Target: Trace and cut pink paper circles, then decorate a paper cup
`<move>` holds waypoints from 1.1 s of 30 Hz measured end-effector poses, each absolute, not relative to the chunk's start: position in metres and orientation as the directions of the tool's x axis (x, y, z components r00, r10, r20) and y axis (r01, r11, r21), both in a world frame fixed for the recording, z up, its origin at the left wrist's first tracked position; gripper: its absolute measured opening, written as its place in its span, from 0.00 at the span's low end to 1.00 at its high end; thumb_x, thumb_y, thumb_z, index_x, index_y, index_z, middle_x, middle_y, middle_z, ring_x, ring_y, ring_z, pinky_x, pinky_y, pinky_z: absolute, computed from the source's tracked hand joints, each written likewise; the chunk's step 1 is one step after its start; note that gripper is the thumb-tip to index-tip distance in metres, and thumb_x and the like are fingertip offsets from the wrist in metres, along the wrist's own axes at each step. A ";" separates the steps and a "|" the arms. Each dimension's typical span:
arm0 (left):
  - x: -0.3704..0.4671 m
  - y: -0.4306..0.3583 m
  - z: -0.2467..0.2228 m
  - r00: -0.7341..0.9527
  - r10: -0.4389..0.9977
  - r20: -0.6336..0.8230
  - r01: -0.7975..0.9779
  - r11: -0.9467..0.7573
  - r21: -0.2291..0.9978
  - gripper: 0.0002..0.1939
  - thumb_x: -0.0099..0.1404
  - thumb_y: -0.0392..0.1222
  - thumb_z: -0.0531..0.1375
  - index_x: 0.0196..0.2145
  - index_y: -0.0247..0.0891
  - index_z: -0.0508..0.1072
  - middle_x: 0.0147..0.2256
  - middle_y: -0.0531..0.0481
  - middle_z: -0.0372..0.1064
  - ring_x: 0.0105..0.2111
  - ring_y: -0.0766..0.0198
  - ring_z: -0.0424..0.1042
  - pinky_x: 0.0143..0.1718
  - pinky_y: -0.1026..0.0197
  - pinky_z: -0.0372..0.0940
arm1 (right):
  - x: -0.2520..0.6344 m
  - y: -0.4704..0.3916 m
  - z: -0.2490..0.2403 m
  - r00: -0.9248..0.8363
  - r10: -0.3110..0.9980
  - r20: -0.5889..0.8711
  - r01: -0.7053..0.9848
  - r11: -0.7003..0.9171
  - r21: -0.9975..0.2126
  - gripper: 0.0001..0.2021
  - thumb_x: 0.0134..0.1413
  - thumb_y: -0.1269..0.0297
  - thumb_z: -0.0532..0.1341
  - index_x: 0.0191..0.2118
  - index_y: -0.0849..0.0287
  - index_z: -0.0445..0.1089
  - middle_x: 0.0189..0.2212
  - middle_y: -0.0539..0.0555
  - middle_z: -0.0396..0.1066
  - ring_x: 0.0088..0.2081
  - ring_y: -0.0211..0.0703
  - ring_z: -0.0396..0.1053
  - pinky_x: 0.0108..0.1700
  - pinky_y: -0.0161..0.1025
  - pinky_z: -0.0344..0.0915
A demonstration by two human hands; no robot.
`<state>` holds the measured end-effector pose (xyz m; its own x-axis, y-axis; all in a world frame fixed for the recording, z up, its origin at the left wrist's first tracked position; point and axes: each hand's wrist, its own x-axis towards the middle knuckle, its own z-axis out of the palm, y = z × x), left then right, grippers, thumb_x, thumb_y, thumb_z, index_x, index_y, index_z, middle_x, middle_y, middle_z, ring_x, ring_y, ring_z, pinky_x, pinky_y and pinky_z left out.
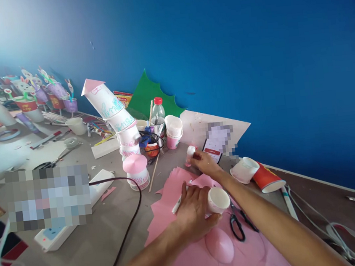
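Observation:
My left hand (pixel 193 209) is closed around a white paper cup (pixel 219 200), which tilts with its mouth towards me above the pink paper. A white pen-like stick (pixel 176 206) lies beside its fingers. Further back, my right hand (pixel 206 163) reaches across and pinches a small tape dispenser (pixel 191 152), pinkish and clear with a white roll. Just below the cup sits a pink paper cone (pixel 220 245). Black-handled scissors (pixel 237 227) rest on the pink paper (pixel 163 236), partly covered by my right forearm.
A leaning tower of decorated paper cups (pixel 125 121) stands left of centre. Behind are a red-capped bottle (pixel 158 109) and stacked cups (pixel 174 131). A phone (pixel 212 148) leans near the wall. White and red cups (pixel 267 177) lie right. A dark cable (pixel 135 213) crosses the table beside a power strip (pixel 57 236).

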<state>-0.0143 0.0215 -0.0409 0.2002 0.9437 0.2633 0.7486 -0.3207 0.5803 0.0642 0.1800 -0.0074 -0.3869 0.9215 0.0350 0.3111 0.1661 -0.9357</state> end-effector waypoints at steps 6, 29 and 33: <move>-0.016 0.022 -0.038 0.215 0.941 0.263 0.752 -0.331 0.570 0.28 0.56 0.44 0.64 0.53 0.38 0.63 0.46 0.42 0.71 0.52 0.47 0.66 0.65 0.34 0.42 | 0.065 0.183 -0.008 -0.395 0.918 0.023 0.440 0.211 -0.873 0.04 0.43 0.70 0.66 0.26 0.55 0.71 0.25 0.50 0.75 0.34 0.48 0.72 0.44 0.45 0.65; -0.016 0.023 -0.037 0.182 0.929 0.322 0.759 -0.341 0.555 0.20 0.57 0.41 0.61 0.47 0.39 0.65 0.46 0.43 0.71 0.52 0.46 0.67 0.63 0.33 0.47 | 0.170 -0.021 -0.005 -0.755 0.586 0.294 0.537 0.810 -0.237 0.15 0.56 0.68 0.60 0.48 0.48 0.73 0.45 0.55 0.77 0.45 0.56 0.75 0.49 0.47 0.74; -0.017 0.023 -0.037 0.193 0.925 0.328 0.747 -0.355 0.562 0.19 0.59 0.41 0.61 0.48 0.38 0.66 0.45 0.42 0.72 0.51 0.48 0.68 0.63 0.34 0.45 | 0.164 -0.023 -0.018 -0.734 0.607 0.304 0.554 0.795 -0.249 0.17 0.57 0.73 0.56 0.49 0.49 0.72 0.43 0.54 0.76 0.42 0.51 0.75 0.45 0.44 0.75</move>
